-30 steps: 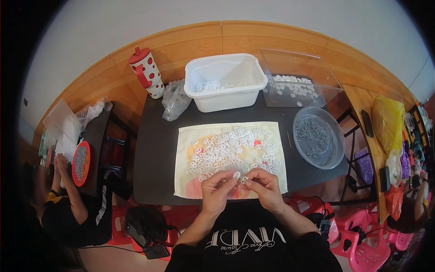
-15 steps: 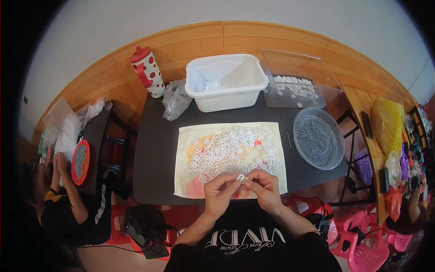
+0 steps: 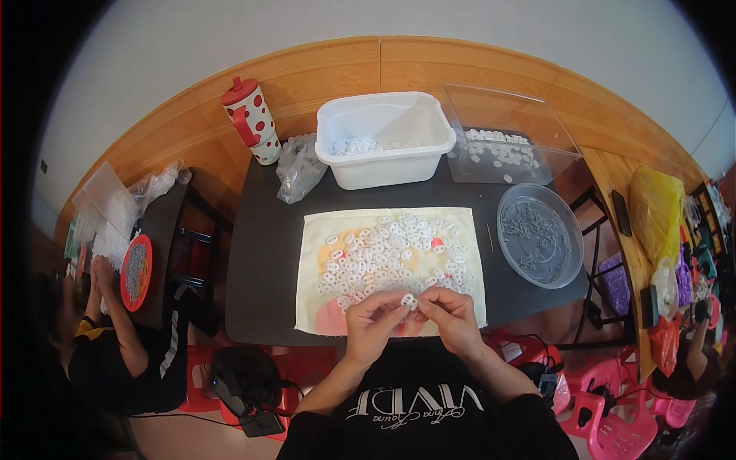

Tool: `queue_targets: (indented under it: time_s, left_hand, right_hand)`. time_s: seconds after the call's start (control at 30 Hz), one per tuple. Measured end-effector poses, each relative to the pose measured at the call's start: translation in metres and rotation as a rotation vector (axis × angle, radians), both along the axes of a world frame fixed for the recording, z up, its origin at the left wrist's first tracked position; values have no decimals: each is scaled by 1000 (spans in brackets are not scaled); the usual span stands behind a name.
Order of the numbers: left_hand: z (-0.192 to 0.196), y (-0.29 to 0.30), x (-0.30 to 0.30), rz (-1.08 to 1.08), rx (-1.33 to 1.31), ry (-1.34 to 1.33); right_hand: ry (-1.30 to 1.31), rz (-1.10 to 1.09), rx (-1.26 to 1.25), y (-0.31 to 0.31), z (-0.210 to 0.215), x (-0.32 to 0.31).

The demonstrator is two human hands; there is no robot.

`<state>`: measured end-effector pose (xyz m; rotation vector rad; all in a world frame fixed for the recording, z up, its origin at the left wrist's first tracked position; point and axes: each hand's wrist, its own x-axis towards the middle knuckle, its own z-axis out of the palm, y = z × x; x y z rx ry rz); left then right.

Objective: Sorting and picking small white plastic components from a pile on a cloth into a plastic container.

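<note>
Between the thumb and forefinger of my left hand is a small white plastic piece with two holes. My right hand is closed in a pinch at the right edge of that piece. Whatever lies between its fingertips is too small to make out. Both hands are over the front edge of a pale yellow cloth. Many loose white two-holed pieces lie spread on the cloth, just beyond my fingers.
A white tub with white pieces stands at the back, beside a plastic bag and a dotted tumbler. Rightward are a clear box, a thin stick and a round tray of small grey parts. A person sits at left.
My hands stay at the same spot, fingertips still meeting at the white piece. The piece seems slightly turned, and my right fingers have shifted a little.
</note>
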<state>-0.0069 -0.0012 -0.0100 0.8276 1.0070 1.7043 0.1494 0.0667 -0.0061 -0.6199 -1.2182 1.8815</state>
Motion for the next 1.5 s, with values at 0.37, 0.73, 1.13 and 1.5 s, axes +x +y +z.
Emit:
queue_targets:
  time_s: [0.37,0.73,1.13,1.5]
  left_hand:
    - [1,1,-8,-140,-43,215]
    - [4,6,-9,87,388,1132]
    - [6,5,-13,8,348,1188]
    - [3,6,-14,21,335,1154]
  right_hand:
    - [-289,-17,503,22,22,10]
    - [-505,-17,1341,24,6,12]
    - [-502,3,1381,21,3,9]
    - [-516,48,1367,23,-4,7]
